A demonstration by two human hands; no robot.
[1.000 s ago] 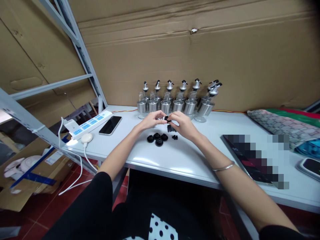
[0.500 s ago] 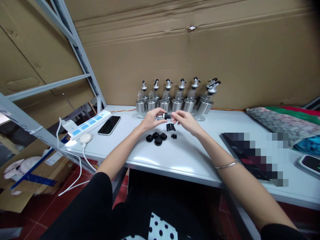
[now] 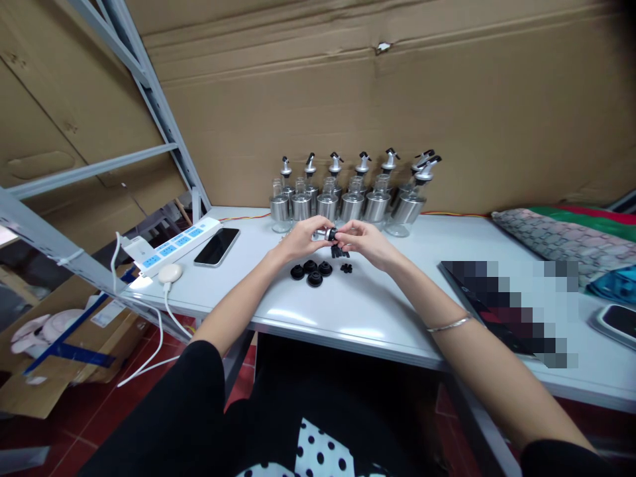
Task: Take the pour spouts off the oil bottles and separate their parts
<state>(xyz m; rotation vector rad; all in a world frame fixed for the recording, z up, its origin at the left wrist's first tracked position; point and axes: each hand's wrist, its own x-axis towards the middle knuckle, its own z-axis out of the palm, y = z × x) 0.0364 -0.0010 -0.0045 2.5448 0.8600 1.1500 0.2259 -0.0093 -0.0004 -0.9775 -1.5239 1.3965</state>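
Note:
My left hand (image 3: 305, 238) is closed around a silver-and-black bottle pourer (image 3: 330, 234), held level just above the table. With the fingertips of my right hand (image 3: 365, 242) I grip the pourer's black end; the fingers partly hide it. Below my hands lie several small black strips (image 3: 340, 252), and nearer to me a little cluster of tiny black parts (image 3: 346, 268). Left of those sit several round black stoppers (image 3: 315, 278). Behind my hands stands a row of open glass bottles (image 3: 326, 203) with steel sleeves; more bottles with pourers (image 3: 336, 161) on top stand behind.
A phone (image 3: 217, 247), a white power strip (image 3: 181, 245) and a round white charger (image 3: 170, 273) lie on the left of the table (image 3: 298, 311). To the right are a dark, partly blurred flat item (image 3: 477, 298), a patterned cushion (image 3: 556, 248) and another device (image 3: 619, 324).
My right hand has moved slightly left, closer to my left hand, and its fingers now cover more of the pourer's black end. The parts on the table lie as before.

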